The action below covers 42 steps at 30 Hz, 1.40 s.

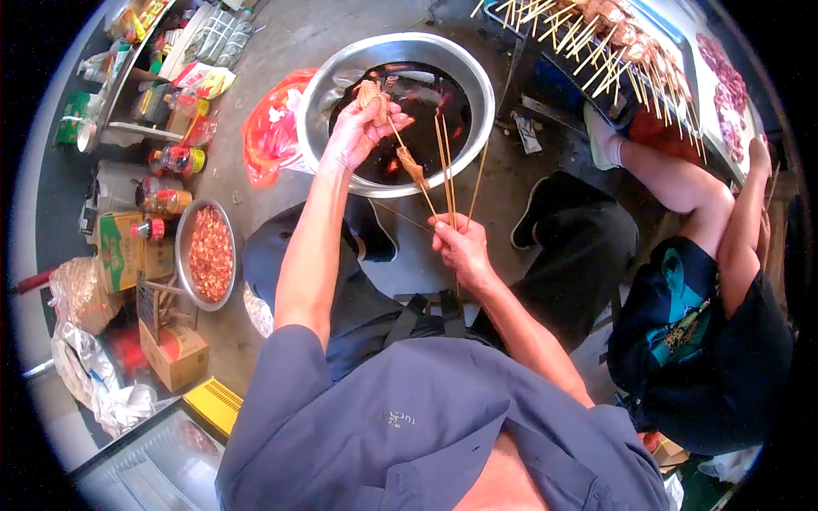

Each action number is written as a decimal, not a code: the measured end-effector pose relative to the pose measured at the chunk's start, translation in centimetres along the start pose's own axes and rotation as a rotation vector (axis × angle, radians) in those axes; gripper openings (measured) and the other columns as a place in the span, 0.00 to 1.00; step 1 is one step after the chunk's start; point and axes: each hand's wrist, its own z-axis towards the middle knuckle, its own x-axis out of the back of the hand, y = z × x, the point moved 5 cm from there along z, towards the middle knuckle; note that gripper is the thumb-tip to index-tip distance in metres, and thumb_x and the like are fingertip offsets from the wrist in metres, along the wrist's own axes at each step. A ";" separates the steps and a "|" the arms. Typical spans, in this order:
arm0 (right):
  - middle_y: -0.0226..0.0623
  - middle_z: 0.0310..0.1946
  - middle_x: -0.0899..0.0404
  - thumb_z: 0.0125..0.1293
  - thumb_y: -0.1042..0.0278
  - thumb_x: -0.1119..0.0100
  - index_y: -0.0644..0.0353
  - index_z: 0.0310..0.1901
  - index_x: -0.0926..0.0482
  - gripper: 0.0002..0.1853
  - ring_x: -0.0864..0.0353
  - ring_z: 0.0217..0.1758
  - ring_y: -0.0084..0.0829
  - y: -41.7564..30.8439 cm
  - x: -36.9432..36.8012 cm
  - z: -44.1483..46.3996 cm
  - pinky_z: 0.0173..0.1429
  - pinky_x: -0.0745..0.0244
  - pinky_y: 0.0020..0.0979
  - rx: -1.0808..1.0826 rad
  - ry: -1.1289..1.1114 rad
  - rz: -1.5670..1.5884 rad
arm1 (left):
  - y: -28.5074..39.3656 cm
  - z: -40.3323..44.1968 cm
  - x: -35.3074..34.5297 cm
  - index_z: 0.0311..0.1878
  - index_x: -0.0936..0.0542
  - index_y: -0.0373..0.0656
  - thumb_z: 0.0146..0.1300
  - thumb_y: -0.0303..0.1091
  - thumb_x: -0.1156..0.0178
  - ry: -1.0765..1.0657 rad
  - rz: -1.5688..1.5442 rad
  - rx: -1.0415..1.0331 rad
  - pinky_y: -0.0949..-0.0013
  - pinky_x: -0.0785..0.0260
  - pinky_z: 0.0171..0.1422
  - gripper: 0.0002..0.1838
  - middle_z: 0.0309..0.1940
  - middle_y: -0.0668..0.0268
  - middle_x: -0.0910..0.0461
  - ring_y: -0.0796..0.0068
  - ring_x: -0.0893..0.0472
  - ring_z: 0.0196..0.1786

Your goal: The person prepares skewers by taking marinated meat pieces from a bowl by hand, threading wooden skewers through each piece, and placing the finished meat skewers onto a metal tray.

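My left hand point(365, 132) is closed around an orange-brown, ridged piece of food point(371, 92) at the upper end of a skewer. Farther down the same stick is a second, similar piece point(410, 165). In my right hand point(461, 247) are the lower ends of several thin bamboo skewers point(445, 162), fanned upward, the others looking mostly bare. Both hands work at the near side of a large metal basin point(482, 94). Dark liquid point(439, 89) fills its bottom, with reddish pieces partly sunk in it. The skewers' upper ends overlap the basin's rim.
Left of the basin lies a red plastic bag point(271, 128). A metal bowl of chopped reddish food point(210, 255) stands near bottles point(177, 160) and a cardboard box point(174, 358). At upper right, a tray holds many skewered pieces point(635, 51); another person's leg point(682, 175) is beside it.
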 end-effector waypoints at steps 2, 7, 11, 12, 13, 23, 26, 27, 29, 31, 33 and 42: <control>0.25 0.18 0.26 0.65 0.66 0.45 0.62 0.43 0.22 0.10 0.37 0.15 0.14 0.1 0.0 -0.1 0.18 0.45 0.18 0.003 0.004 -0.004 | -0.2 0.1 0.1 0.51 0.28 0.36 0.67 0.35 0.45 -0.028 0.027 0.018 0.57 0.23 0.54 0.14 0.43 0.56 0.21 0.59 0.19 0.46; 0.25 0.19 0.26 0.65 0.67 0.46 0.62 0.43 0.22 0.09 0.37 0.15 0.14 0.3 0.0 -0.1 0.18 0.45 0.18 0.011 -0.001 -0.004 | -1.3 -0.2 -0.4 0.47 0.26 0.34 0.66 0.33 0.44 -0.018 -0.017 0.095 0.53 0.24 0.54 0.12 0.39 0.53 0.20 0.55 0.17 0.41; 0.26 0.19 0.26 0.65 0.67 0.46 0.61 0.42 0.22 0.09 0.38 0.14 0.14 0.3 -0.2 -0.2 0.16 0.47 0.18 -0.022 0.014 0.071 | -3.1 -0.8 -1.8 0.47 0.26 0.36 0.65 0.36 0.42 -0.129 0.085 0.191 0.54 0.26 0.54 0.15 0.40 0.52 0.20 0.54 0.17 0.44; 0.26 0.19 0.26 0.65 0.68 0.46 0.61 0.42 0.22 0.08 0.39 0.13 0.14 0.2 -0.1 -0.2 0.16 0.47 0.18 -0.031 0.027 0.104 | -3.0 -0.9 -1.9 0.47 0.26 0.36 0.65 0.36 0.42 -0.129 0.085 0.191 0.54 0.26 0.54 0.15 0.40 0.52 0.20 0.54 0.17 0.44; 0.26 0.19 0.26 0.65 0.68 0.46 0.61 0.42 0.22 0.08 0.39 0.13 0.14 0.1 0.0 -0.2 0.16 0.47 0.18 -0.031 0.028 0.104 | -2.9 -1.0 -2.0 0.48 0.27 0.36 0.65 0.38 0.42 -0.112 0.077 0.178 0.54 0.26 0.54 0.16 0.40 0.54 0.20 0.56 0.18 0.45; 0.27 0.18 0.26 0.66 0.69 0.46 0.61 0.44 0.23 0.08 0.42 0.12 0.14 0.3 0.1 0.2 0.14 0.50 0.19 -0.039 0.011 0.154 | -4.0 -1.9 -3.0 0.50 0.28 0.36 0.66 0.40 0.43 -0.087 0.076 0.212 0.58 0.24 0.49 0.17 0.41 0.53 0.20 0.59 0.17 0.43; 0.27 0.18 0.26 0.66 0.68 0.46 0.61 0.44 0.23 0.08 0.42 0.12 0.14 0.6 0.2 0.3 0.14 0.50 0.18 -0.047 0.016 0.183 | -4.5 -2.1 -3.1 0.50 0.28 0.37 0.66 0.40 0.43 -0.111 0.082 0.239 0.58 0.23 0.48 0.17 0.41 0.53 0.20 0.60 0.17 0.41; 0.27 0.19 0.26 0.66 0.68 0.46 0.61 0.44 0.23 0.08 0.42 0.11 0.14 0.5 0.1 0.4 0.14 0.50 0.18 -0.038 0.013 0.180 | -4.7 -2.0 -3.0 0.50 0.28 0.37 0.66 0.40 0.43 -0.111 0.081 0.238 0.58 0.23 0.48 0.17 0.41 0.53 0.20 0.60 0.17 0.41; 0.27 0.19 0.26 0.66 0.68 0.46 0.61 0.44 0.24 0.08 0.42 0.11 0.14 0.4 0.0 0.5 0.14 0.50 0.18 -0.040 0.025 0.181 | -5.0 -1.7 -2.7 0.50 0.27 0.38 0.65 0.39 0.42 -0.103 0.064 0.235 0.58 0.23 0.48 0.16 0.41 0.54 0.20 0.59 0.17 0.42; 0.27 0.19 0.26 0.66 0.69 0.46 0.61 0.44 0.24 0.08 0.42 0.11 0.14 0.1 -0.3 0.6 0.14 0.51 0.18 -0.044 0.036 0.183 | -5.0 -2.1 -3.1 0.49 0.27 0.38 0.65 0.39 0.42 -0.130 0.088 0.247 0.58 0.23 0.48 0.16 0.41 0.54 0.19 0.59 0.17 0.42; 0.27 0.18 0.26 0.66 0.68 0.45 0.61 0.44 0.24 0.08 0.42 0.12 0.14 -0.5 -0.8 0.9 0.14 0.50 0.18 -0.027 0.053 0.225 | -5.1 -2.4 -3.8 0.50 0.28 0.38 0.65 0.40 0.42 -0.136 0.109 0.239 0.55 0.23 0.49 0.17 0.43 0.53 0.20 0.57 0.17 0.44; 0.25 0.20 0.25 0.66 0.69 0.47 0.62 0.41 0.21 0.08 0.34 0.18 0.14 -4.1 -1.8 3.4 0.22 0.40 0.19 0.207 0.105 -0.066 | -3.9 -2.1 -2.7 0.54 0.28 0.41 0.68 0.57 0.53 0.145 0.061 0.204 0.54 0.25 0.50 0.27 0.46 0.57 0.21 0.59 0.19 0.49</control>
